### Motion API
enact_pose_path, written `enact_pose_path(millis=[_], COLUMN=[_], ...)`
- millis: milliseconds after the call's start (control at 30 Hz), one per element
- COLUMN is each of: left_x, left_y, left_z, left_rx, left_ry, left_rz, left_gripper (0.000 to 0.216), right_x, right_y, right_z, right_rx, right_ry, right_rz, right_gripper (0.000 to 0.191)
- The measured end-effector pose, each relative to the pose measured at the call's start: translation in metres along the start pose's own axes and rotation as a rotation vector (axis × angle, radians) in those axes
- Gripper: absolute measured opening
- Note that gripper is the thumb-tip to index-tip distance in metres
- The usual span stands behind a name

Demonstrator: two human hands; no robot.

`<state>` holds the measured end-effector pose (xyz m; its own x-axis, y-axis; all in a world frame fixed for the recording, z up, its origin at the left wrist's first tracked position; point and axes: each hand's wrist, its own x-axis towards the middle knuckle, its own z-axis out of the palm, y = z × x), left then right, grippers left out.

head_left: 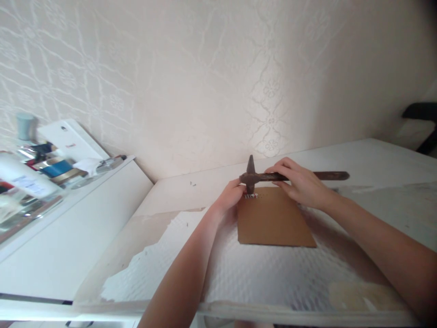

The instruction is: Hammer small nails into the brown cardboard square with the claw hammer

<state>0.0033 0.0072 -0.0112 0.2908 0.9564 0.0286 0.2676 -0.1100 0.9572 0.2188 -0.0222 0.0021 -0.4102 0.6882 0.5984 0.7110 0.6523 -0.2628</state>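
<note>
A brown cardboard sheet (273, 218) lies flat on a white tabletop (259, 278). My right hand (300, 184) is closed round the handle of a dark rusty hammer (252, 175), close to its head. The hammer head rests on a row of small nails or pins (251, 196) at the sheet's far left corner. My left hand (230, 198) sits at that same corner, fingers pinched beside the nails under the hammer head; what they grip is hidden.
The tabletop has worn, peeling patches (150, 232) at the left. A white side surface (68, 228) at the left carries bottles, a blue tin and a white box (68, 139). A patterned wall rises behind. A dark chair part (421, 114) shows far right.
</note>
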Motion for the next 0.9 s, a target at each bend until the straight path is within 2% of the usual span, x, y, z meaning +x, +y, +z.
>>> enact_pose_path(millis=[133, 400, 600, 733, 900], left_x=[0.0, 0.001, 0.0, -0.001, -0.001], left_y=[0.0, -0.001, -0.001, 0.001, 0.002], left_z=[0.0, 0.0, 0.0, 0.0, 0.0], left_rx=[0.013, 0.026, 0.025, 0.032, 0.056], left_ry=[-0.025, -0.024, -0.025, -0.03, -0.004], left_rz=[0.003, 0.013, -0.049, -0.012, -0.034], left_gripper=[0.032, 0.032, 0.023, 0.025, 0.017], right_x=[0.0, -0.002, 0.0, 0.0, -0.001], right_y=[0.002, 0.006, 0.01, 0.011, 0.012], right_z=[0.002, 0.005, 0.005, 0.005, 0.005], right_rx=[0.031, 0.032, 0.064, 0.05, 0.069], right_ry=[-0.049, -0.029, 0.0, -0.051, -0.02], right_rz=[0.007, 0.022, 0.025, 0.042, 0.05], right_gripper=[0.031, 0.033, 0.033, 0.031, 0.033])
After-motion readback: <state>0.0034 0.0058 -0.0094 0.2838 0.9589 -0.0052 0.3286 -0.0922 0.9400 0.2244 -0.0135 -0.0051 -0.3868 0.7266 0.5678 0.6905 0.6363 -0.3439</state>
